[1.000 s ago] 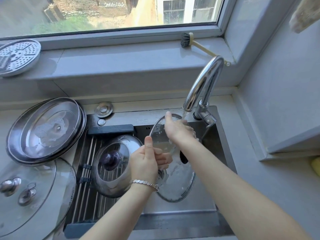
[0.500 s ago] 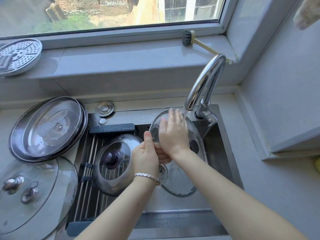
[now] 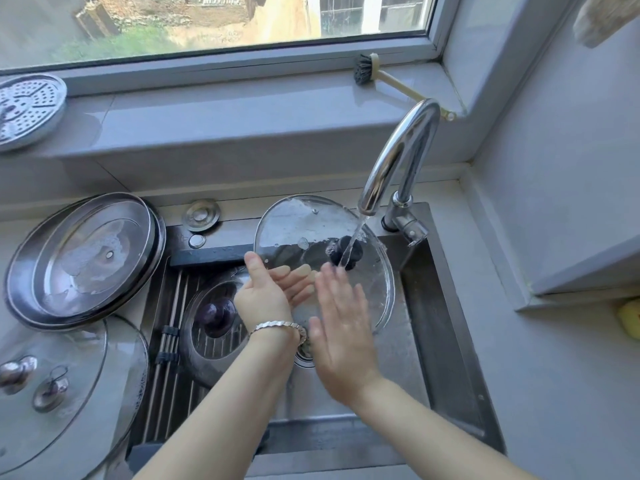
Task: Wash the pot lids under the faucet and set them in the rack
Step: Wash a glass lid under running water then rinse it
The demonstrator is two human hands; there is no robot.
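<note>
A glass pot lid (image 3: 298, 223) with a dark knob is held tilted over the sink under the running faucet (image 3: 398, 157); water falls onto the knob. My left hand (image 3: 266, 292) grips the lid's lower left rim, thumb on the near face and fingers behind the glass. My right hand (image 3: 343, 334) is flat and spread over the lid's lower part, blurred with motion. A second glass lid (image 3: 211, 317) with a dark knob lies on the roll-up rack (image 3: 166, 344) over the sink's left half.
Stacked steel lids (image 3: 83, 258) and glass lids (image 3: 52, 386) lie on the counter at left. A perforated steamer plate (image 3: 24, 109) and a dish brush (image 3: 381, 77) rest on the windowsill. The sink's drain (image 3: 304, 351) sits below the hands. A yellow sponge (image 3: 630, 320) lies at right.
My left hand has tipped the lid flatter and higher under the stream. My right hand has slid from the lid's upper part down toward its near edge.
</note>
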